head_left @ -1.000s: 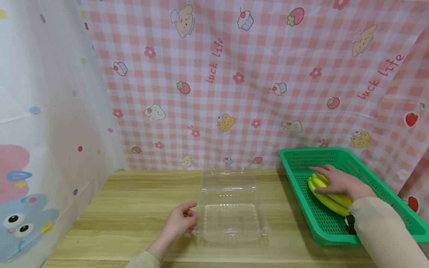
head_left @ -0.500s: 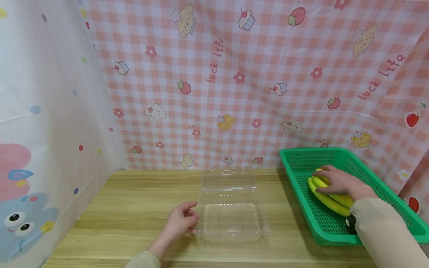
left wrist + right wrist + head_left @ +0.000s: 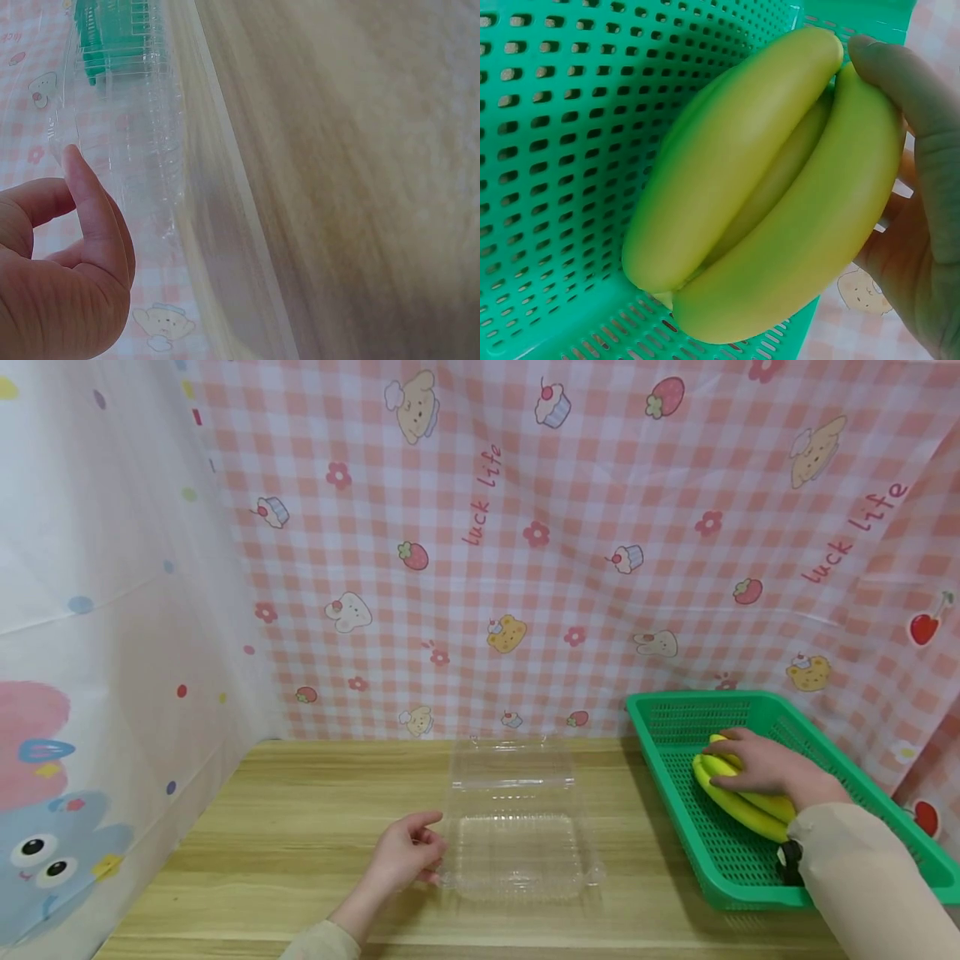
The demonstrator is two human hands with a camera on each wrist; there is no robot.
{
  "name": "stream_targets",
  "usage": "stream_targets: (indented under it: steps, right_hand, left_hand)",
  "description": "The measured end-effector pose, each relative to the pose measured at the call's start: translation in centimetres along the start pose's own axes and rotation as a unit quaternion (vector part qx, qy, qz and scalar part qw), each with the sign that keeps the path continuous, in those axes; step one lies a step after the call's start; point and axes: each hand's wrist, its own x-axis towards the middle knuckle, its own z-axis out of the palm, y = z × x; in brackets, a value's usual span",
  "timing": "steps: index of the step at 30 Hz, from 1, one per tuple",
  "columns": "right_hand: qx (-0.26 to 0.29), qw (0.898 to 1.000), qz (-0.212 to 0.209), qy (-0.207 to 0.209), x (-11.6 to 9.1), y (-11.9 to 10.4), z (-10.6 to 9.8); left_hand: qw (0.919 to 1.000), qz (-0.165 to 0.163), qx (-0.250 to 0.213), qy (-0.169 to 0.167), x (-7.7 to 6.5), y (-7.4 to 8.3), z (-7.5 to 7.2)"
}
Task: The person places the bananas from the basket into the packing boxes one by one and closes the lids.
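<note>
My right hand [image 3: 768, 768] grips a bunch of yellow bananas [image 3: 746, 810] inside the green basket [image 3: 675, 827]. In the right wrist view, the thumb [image 3: 877, 64] presses the end of one banana [image 3: 802, 217], with other fingers partly hidden behind the bunch. A clear plastic clamshell box [image 3: 517, 852] stands on the table, its lid [image 3: 512, 768] folded back. At the box's left edge is my left hand [image 3: 408, 853], its fingers loosely bent. In the left wrist view, a fingertip [image 3: 73, 157] lies against or very close to the clear plastic; contact is hard to tell.
The wooden table [image 3: 300, 810] ends at a pink checked cloth [image 3: 465, 593] behind it. A white printed cloth [image 3: 112, 635] hangs on the left. The basket's raised rim [image 3: 667, 802] stands between the bananas and the box.
My right hand and the bananas have shifted slightly right within the basket, and more of a banana tip shows beside the fingers. The left hand and box stay put.
</note>
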Motion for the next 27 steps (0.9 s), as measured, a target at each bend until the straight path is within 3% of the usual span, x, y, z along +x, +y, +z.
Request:
stream_targets:
  steps: [14,27]
  right_hand:
    - [-0.001,1.0,0.013,0.025,-0.2,0.0,-0.9]
    - [-0.024,0.999,-0.005,0.045,0.0,-0.7,-1.7]
  left_hand:
    - [1.0,0.006,-0.003,0.002,0.0,-0.1,0.0]
    - [0.9999,0.01,0.0,-0.001,-0.1,-0.1,0.0]
